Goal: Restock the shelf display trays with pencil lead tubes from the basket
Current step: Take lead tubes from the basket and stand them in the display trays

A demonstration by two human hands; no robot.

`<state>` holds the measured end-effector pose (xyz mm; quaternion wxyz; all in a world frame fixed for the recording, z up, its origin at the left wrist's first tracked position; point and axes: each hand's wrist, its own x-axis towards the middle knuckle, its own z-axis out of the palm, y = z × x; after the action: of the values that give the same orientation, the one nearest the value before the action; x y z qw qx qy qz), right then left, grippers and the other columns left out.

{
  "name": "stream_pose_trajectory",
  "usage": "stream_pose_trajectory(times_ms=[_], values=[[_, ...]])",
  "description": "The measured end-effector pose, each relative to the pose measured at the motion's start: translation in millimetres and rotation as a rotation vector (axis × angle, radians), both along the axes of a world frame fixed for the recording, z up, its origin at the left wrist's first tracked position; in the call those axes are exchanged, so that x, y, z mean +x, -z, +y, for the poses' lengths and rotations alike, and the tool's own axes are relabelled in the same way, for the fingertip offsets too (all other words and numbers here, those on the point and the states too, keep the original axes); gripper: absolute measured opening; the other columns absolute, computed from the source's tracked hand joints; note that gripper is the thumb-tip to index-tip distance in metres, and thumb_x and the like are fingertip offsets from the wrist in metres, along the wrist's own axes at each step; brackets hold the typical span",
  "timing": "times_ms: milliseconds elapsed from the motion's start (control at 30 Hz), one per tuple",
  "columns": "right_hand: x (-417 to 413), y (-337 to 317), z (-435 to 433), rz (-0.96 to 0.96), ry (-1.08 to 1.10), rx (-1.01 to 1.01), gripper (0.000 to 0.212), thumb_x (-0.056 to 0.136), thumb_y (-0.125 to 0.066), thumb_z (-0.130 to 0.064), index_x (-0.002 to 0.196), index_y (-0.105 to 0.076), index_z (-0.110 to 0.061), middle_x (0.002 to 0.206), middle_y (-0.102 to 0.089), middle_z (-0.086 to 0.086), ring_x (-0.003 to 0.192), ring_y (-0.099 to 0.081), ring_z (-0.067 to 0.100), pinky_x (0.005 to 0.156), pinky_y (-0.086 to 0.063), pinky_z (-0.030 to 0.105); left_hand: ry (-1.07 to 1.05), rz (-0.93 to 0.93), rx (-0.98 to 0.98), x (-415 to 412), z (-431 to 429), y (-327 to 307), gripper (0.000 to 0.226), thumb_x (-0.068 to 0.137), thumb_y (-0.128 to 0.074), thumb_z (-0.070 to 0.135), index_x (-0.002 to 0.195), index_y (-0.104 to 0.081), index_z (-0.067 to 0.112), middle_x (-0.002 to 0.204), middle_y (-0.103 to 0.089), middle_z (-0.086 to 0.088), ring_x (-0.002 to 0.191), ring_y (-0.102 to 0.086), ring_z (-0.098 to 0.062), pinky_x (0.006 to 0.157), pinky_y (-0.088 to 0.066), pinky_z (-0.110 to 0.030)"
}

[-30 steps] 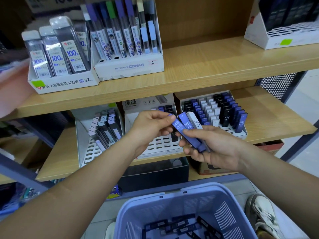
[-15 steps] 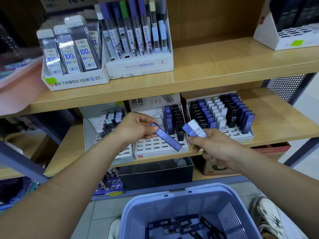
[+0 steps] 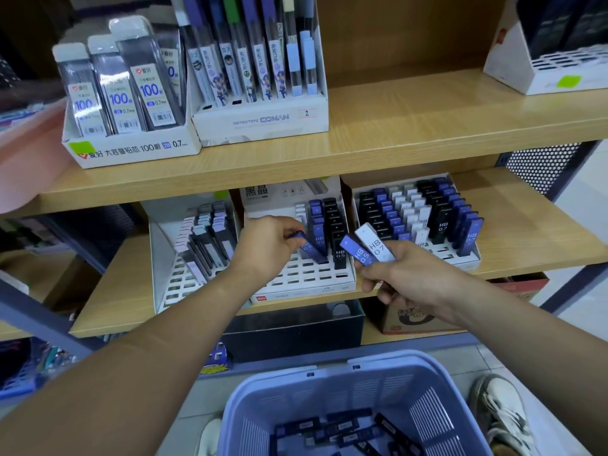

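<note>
Currently slotting a blue tube (image 3: 312, 251) into the middle tray (image 3: 306, 279).
Left hand (image 3: 268, 245) is pinching the blue tube between curled fingertips, its lower end tilting toward the tray's open slots on the lower shelf (image 3: 526, 232). The next move, as judged, is calling for standing it upright in a free slot beside the blue row. Right hand (image 3: 406, 274) is gripping two spares, a second blue tube (image 3: 358, 250) and a white tube (image 3: 376, 242), fanned above curled fingers. More tubes are lying in the basket (image 3: 378, 386) below.

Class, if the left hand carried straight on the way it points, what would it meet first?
The left hand would probably meet the standing blue tubes in the middle tray; depth unclear.
</note>
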<state>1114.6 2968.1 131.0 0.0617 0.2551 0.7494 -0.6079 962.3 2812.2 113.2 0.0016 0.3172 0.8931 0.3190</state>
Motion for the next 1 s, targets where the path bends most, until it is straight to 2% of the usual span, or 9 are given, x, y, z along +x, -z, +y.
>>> stream_pose_trajectory(times_ms=[233,333,400,467,567,733,800,933,1000], values=[[0,-3,7,0.014,0.091,-0.08,0.01,0.097,-0.057,-0.014,0.1,-0.066,-0.011,0.076,-0.056,0.004,0.05,-0.045,0.01,0.041,-0.032,0.018,0.15,0.15,-0.163,-5,10,0,0.027,0.095,-0.056,0.014,0.12,-0.066,0.013,0.123,-0.065,-0.006,0.116,-0.058,-0.023,0.098,-0.041,-0.025],[-2,-6,5,0.016,0.14,-0.156,0.015,0.095,-0.06,-0.013,0.107,-0.065,-0.007,0.081,-0.054,0.004,0.053,-0.044,0.01,0.04,-0.034,0.017,0.176,0.231,-0.208,-4,14,1,0.028,0.096,-0.054,0.014,0.123,-0.062,0.013,0.119,-0.067,-0.009,0.11,-0.061,-0.025,0.088,-0.046,-0.028],[-3,-6,3,0.024,0.164,-0.209,0.015,0.094,-0.059,-0.008,0.108,-0.065,-0.005,0.088,-0.056,0.006,0.055,-0.045,0.01,0.04,-0.035,0.016,0.152,0.215,-0.171,-4,14,1,0.019,0.094,-0.056,0.013,0.113,-0.059,0.014,0.106,-0.069,-0.007,0.097,-0.065,-0.02,0.074,-0.05,-0.028],[-4,-7,2,0.044,0.181,-0.255,0.015,0.095,-0.057,-0.004,0.107,-0.065,-0.003,0.081,-0.056,0.007,0.057,-0.047,0.01,0.041,-0.038,0.016,0.142,0.22,-0.13,-5,15,2,0.013,0.092,-0.06,0.013,0.104,-0.059,0.014,0.096,-0.07,-0.006,0.088,-0.066,-0.019,0.071,-0.052,-0.031],[-3,-7,3,0.076,0.193,-0.301,0.015,0.095,-0.058,-0.003,0.108,-0.066,-0.001,0.072,-0.056,0.005,0.059,-0.053,0.01,0.046,-0.044,0.016,0.192,0.265,-0.175,-4,19,5,0.013,0.091,-0.062,0.015,0.102,-0.066,0.012,0.093,-0.071,-0.007,0.086,-0.065,-0.024,0.077,-0.051,-0.033],[-3,-6,4,0.096,0.23,-0.392,0.018,0.095,-0.059,-0.003,0.111,-0.067,-0.001,0.075,-0.06,0.003,0.062,-0.057,0.011,0.049,-0.048,0.018,0.204,0.279,-0.177,-2,22,6,0.026,0.093,-0.055,0.005,0.112,-0.071,0.011,0.114,-0.069,-0.008,0.107,-0.062,-0.025,0.094,-0.046,-0.032],[-3,-6,4,0.093,0.231,-0.42,0.019,0.095,-0.06,-0.004,0.112,-0.067,-0.002,0.076,-0.06,0.003,0.061,-0.057,0.011,0.045,-0.045,0.017,0.129,0.139,-0.093,0,24,0,0.027,0.094,-0.052,0.005,0.111,-0.071,0.013,0.113,-0.069,-0.006,0.102,-0.063,-0.02,0.091,-0.048,-0.029],[-5,-3,2,0.071,0.199,-0.388,0.019,0.093,-0.063,-0.008,0.111,-0.068,-0.006,0.072,-0.061,-0.002,0.056,-0.055,0.006,0.037,-0.032,0.013,0.076,-0.665,0.387,20,23,-27,0.021,0.097,-0.052,0.014,0.113,-0.065,0.011,0.096,-0.071,-0.008,0.072,-0.062,-0.014,0.07,-0.056,-0.025],[-5,-2,-1,0.065,0.164,-0.36,0.017,0.092,-0.064,-0.01,0.108,-0.069,-0.009,0.071,-0.062,-0.003,0.054,-0.055,0.005,0.037,-0.029,0.013,0.138,-0.797,0.397,28,20,-31,0.019,0.093,-0.059,0.016,0.11,-0.065,0.013,0.09,-0.072,-0.009,0.069,-0.064,-0.013,0.068,-0.057,-0.025]])
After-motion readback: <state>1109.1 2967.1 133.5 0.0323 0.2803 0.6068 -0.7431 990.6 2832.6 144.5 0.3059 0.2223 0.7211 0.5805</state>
